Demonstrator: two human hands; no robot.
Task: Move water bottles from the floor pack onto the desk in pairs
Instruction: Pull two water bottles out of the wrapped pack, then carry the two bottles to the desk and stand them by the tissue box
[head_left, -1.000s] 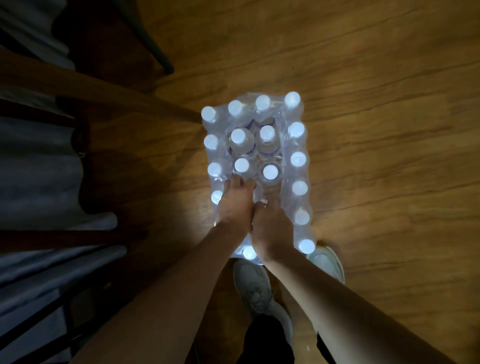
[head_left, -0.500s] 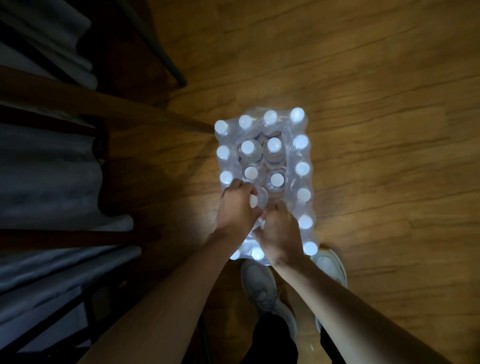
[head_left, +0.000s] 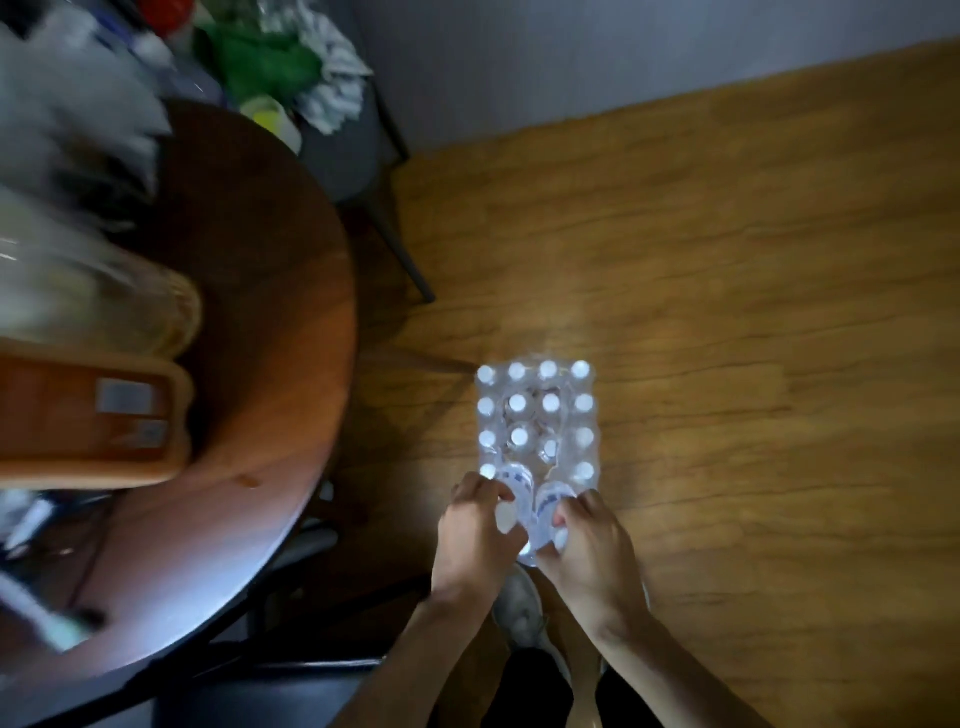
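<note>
A plastic-wrapped pack of water bottles with white caps stands on the wooden floor. Its wrap is torn open in the middle. My left hand is closed on one clear bottle, lifted above the near end of the pack. Beside it, my right hand grips a second bottle. Both bottles tilt away from me, their caps near my palms. The round brown desk lies to the left of the pack.
On the desk sit an orange box, a glass jar and blurred clutter at the far side. A dark chair leg stands on the floor beyond the desk. My shoes show under my wrists. Bare wooden floor spreads to the right.
Both hands have pulled a bottle each up out of the pack's near end. The view has lifted and pulled back, bringing the desk top into sight.
</note>
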